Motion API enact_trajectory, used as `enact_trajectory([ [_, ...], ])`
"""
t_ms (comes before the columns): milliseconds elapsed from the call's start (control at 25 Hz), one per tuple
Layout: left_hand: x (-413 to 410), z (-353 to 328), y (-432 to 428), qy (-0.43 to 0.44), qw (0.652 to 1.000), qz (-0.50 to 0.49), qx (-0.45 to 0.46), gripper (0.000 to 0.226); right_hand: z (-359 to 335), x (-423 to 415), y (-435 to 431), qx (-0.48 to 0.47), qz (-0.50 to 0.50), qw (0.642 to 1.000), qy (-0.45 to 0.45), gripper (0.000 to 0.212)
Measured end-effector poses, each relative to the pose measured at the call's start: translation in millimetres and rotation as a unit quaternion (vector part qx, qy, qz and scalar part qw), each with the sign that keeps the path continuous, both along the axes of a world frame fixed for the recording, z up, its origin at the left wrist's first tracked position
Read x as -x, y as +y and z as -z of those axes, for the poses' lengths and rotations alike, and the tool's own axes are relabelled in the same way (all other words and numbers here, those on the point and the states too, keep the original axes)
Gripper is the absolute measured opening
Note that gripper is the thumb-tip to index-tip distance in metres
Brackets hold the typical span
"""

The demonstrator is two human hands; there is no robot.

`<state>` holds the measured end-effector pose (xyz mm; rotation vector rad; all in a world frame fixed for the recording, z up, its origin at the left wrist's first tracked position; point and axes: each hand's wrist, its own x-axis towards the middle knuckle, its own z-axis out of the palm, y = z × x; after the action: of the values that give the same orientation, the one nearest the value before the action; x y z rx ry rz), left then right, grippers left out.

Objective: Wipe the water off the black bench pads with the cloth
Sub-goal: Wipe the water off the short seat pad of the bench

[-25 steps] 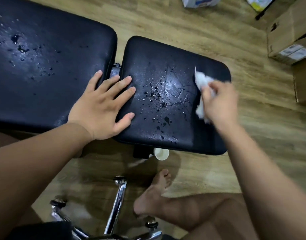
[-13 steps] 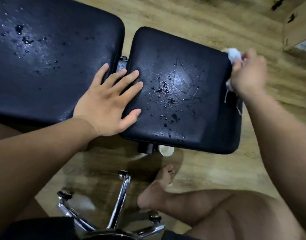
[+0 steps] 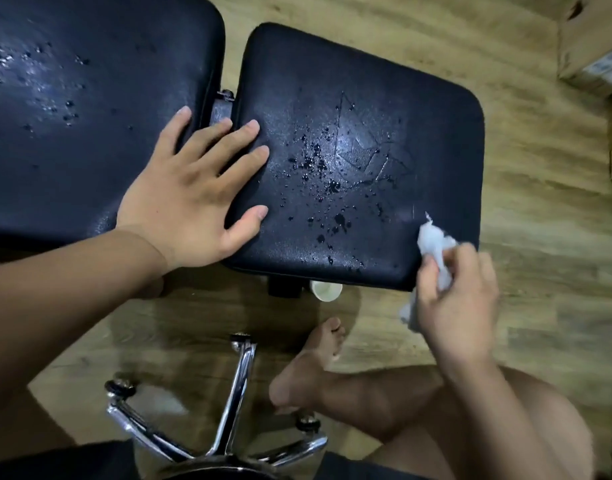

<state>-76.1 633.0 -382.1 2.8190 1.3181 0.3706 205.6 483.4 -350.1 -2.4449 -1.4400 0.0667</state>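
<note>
Two black bench pads lie side by side. The smaller right pad (image 3: 360,109) has water droplets scattered over its middle. The larger left pad (image 3: 90,116) is wet at its far left. My left hand (image 3: 190,195) lies flat with spread fingers across the gap between the pads. My right hand (image 3: 457,299) grips a crumpled white cloth (image 3: 432,244) at the right pad's near right corner, where the cloth touches the pad.
A small white paper cup (image 3: 327,291) stands on the wooden floor under the right pad's near edge. A chrome chair base (image 3: 228,410) with castors sits below. My bare foot (image 3: 308,368) rests on the floor. Cardboard boxes (image 3: 592,46) stand at the far right.
My right hand brought the cloth from the right pad's far right corner down along its right edge to the near right corner. The left hand stayed in place.
</note>
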Motion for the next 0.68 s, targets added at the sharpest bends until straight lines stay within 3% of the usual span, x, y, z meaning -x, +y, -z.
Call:
enact_trajectory([
  [160, 1, 0, 0, 0.001, 1.000, 0.000, 0.005, 0.066, 1, -31, 105, -0.008, 0.025, 0.997, -0.069, 0.026],
  [360, 0, -4, -1, 0.002, 1.000, -0.001, 0.008, 0.068, -3, -63, 208, 0.043, 0.027, 0.997, -0.056, 0.034],
  [480, 0, -4, -2, 0.010, 1.000, -0.003, 0.006, 0.068, 2, -46, 171, 0.014, 0.006, 0.999, -0.049, 0.033],
  [680, 0, -1, 1, -0.005, 1.000, 0.001, 0.008, 0.067, 7, 2, 36, 0.070, -0.111, 0.985, -0.113, 0.023],
])
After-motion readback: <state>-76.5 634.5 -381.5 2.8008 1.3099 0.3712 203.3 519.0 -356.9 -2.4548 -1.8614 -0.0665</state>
